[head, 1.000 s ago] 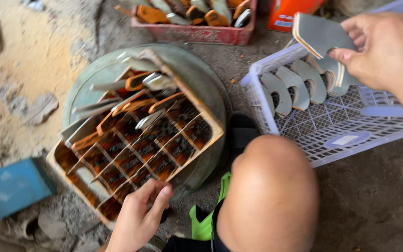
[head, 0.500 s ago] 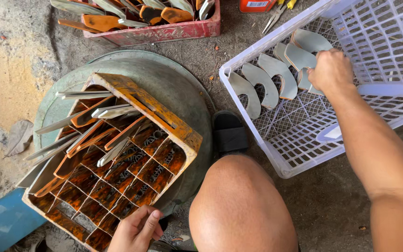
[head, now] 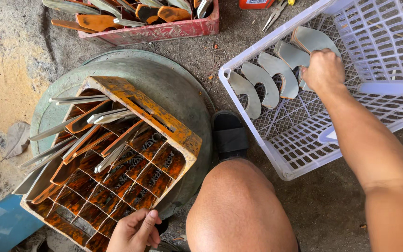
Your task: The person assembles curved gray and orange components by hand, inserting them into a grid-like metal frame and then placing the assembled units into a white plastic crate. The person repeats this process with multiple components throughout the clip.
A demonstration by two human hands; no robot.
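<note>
**Close by the knee, curved blades stacked on edge in a basket**

Nearest the camera, the left hand (head: pixel 134 231) rests its fingers, loosely curled and holding nothing, on the near rim of the rusty orange compartmented crate (head: pixel 117 158), which sits tilted on a round grey-green metal basin (head: pixel 173 88). Long grey metal blades (head: pixel 71 126) jut from its upper cells; judged from that lean, a knock from the bare knee (head: pixel 239 205) could tip the crate and spill them toward the sandalled foot (head: pixel 229 133).

Further out, the right hand (head: pixel 323 70) is closed over one piece in a row of grey curved metal blades (head: pixel 269 84) standing on edge inside the white plastic lattice basket (head: pixel 350 121); how firmly the grip holds cannot be made out. The row leans piece on piece, so a nudge could topple it, and bare fingers on cut edges risk a nick.

At the far edge, a red plastic crate (head: pixel 164 30) with faded pale lettering along its side holds orange-handled blades. Beside it lie an orange container (head: pixel 257 3), mostly out of view, and pliers (head: pixel 276 14) on the dirt floor. A blue slab (head: pixel 1 224) shows at the lower left.
</note>
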